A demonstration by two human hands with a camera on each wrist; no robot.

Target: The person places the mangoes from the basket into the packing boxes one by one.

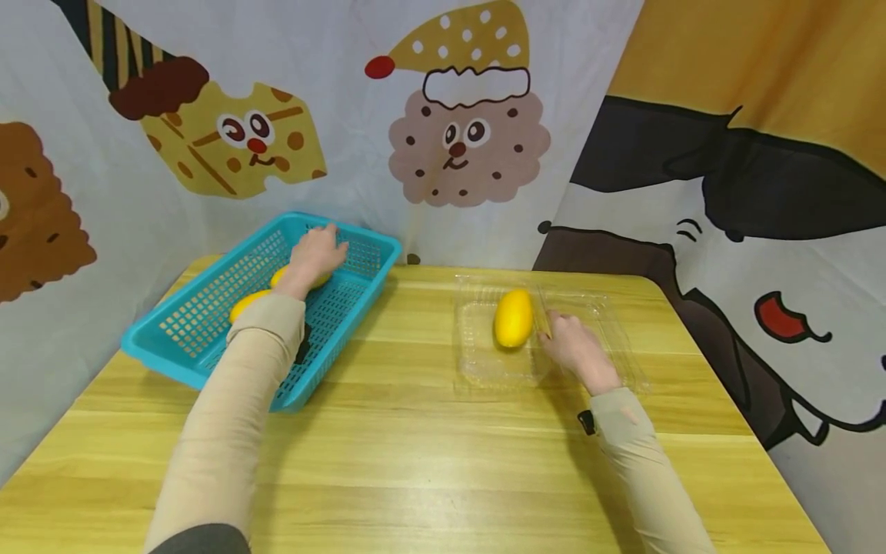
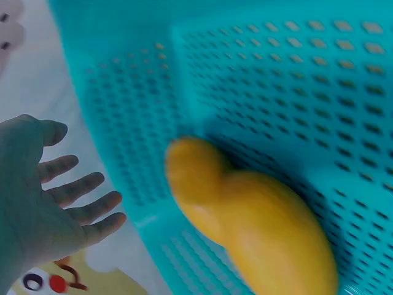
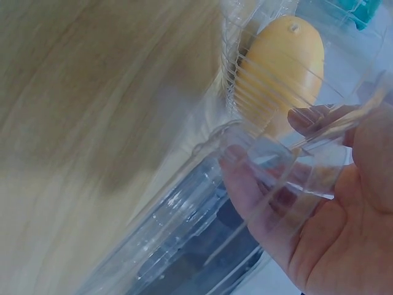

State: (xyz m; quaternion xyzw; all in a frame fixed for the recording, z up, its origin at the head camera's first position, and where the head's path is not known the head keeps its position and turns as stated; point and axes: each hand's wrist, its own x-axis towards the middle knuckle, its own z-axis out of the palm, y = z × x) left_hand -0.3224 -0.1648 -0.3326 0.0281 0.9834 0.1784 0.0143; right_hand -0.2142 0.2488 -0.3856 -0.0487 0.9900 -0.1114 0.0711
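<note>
Left hand (image 1: 318,250): one, above the far part of the basket (image 1: 353,312). I see its grip apart, the fingers spread and clear of the fruit in the left wrist view.

Right hand (image 1: 573,346): one, at the box (image 1: 484,373). I see its grip clamped on the box, the clear plastic pinched between thumb and finger.

Fruit: three, yellow, oval. First fruit (image 1: 514,318): lying in the left half of the box, just beside the right hand's fingertips (my right wrist view shows a small stem mark at one end). Second fruit (image 1: 248,306) and third fruit (image 1: 280,275): both in the basket, partly covered by the left arm on my head view. They overlap in the left wrist view; I cannot tell whether they touch.

Basket: one, blue, perforated, at the left rear of the worktop (image 1: 415,462).

Box: one, clear, hinged, its two halves side by side on the worktop, well to the right of the basket.

Sleeves: two, beige, with a black band (image 1: 587,422) at the right cuff.

Curtain (image 1: 360,146): behind the worktop, printed with cartoon figures, among them a cheese wedge and a biscuit in a spotted hat.
</note>
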